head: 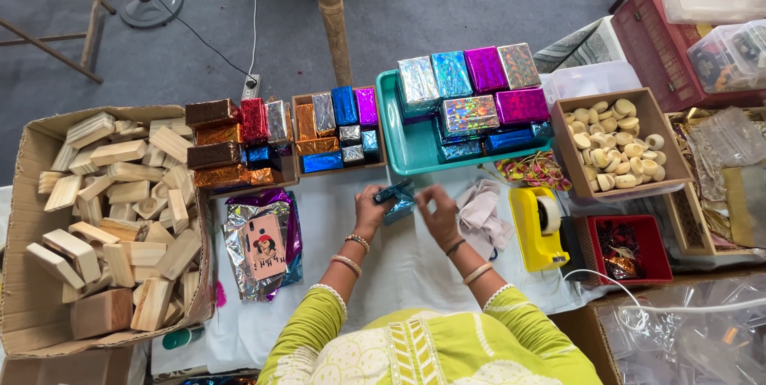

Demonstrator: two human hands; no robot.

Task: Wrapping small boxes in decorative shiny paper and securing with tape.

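My left hand (pixel 372 208) grips a small block (pixel 396 200) partly wrapped in shiny blue foil, held just above the white tabletop. My right hand (pixel 437 211) is at the block's right end, fingers pinching the foil there. Both wrists wear bangles and the sleeves are yellow-green. Just beyond the hands stand a teal tray (pixel 392 146) of foil-wrapped blocks and two brown trays (pixel 299 102) of smaller wrapped blocks in red, gold, blue and purple.
A cardboard box (pixel 32 217) of bare wooden blocks fills the left. Foil sheets with a phone (pixel 265 245) lie at left centre. A yellow tape dispenser (pixel 536 227), a crumpled cloth (pixel 483 213), a box of pale wooden rings (pixel 614 146) and a red box (pixel 622 248) sit at right.
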